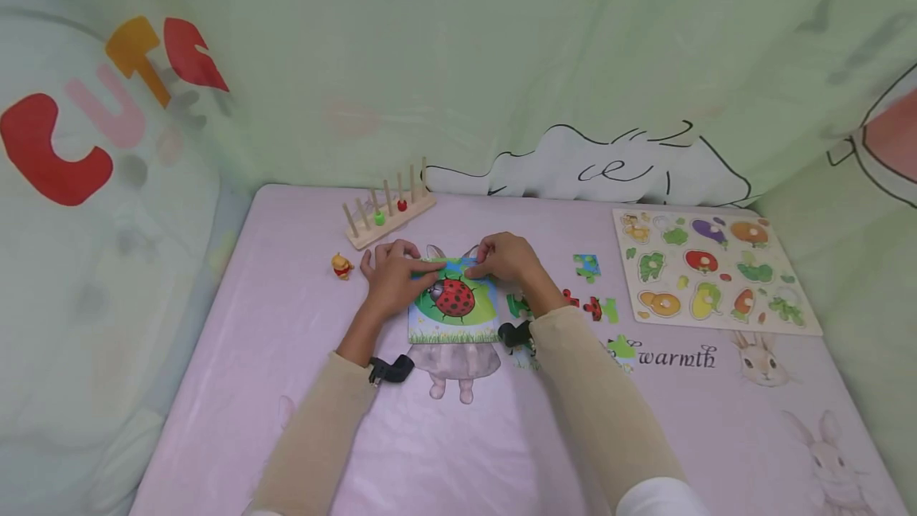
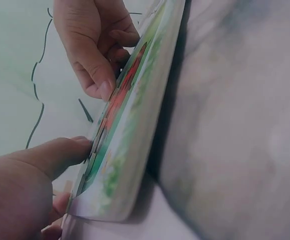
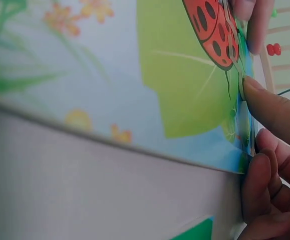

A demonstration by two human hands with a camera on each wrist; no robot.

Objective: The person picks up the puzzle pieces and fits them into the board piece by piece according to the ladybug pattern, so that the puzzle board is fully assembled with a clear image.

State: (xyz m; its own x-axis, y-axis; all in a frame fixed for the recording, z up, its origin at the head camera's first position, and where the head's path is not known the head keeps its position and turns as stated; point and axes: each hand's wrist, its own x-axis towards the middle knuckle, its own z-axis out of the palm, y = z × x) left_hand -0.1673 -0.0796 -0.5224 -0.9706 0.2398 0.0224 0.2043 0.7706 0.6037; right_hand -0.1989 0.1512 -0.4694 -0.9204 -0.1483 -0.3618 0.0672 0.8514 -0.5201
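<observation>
A square ladybug jigsaw puzzle (image 1: pixel 454 299) lies on the bed-like pink surface, its picture mostly filled with pieces. At its top edge, my right hand (image 1: pixel 507 256) pinches a blue-green puzzle piece between thumb and fingers. In the right wrist view, the right thumb (image 3: pixel 272 107) presses at that edge, where pieces stand slightly raised; the piece itself is partly hidden. My left hand (image 1: pixel 398 277) rests at the upper left of the puzzle, with thumb and index finger stretched onto it. The left wrist view shows the left thumb (image 2: pixel 67 152) touching the pieces near the tray's edge.
Loose puzzle pieces (image 1: pixel 587 267) are scattered right of the puzzle, some under the right forearm. A wooden vegetable board (image 1: pixel 716 271) lies at the far right. Behind stands a wooden peg rack (image 1: pixel 392 221) with green and red beads. A small bear figure (image 1: pixel 341 266) stands left.
</observation>
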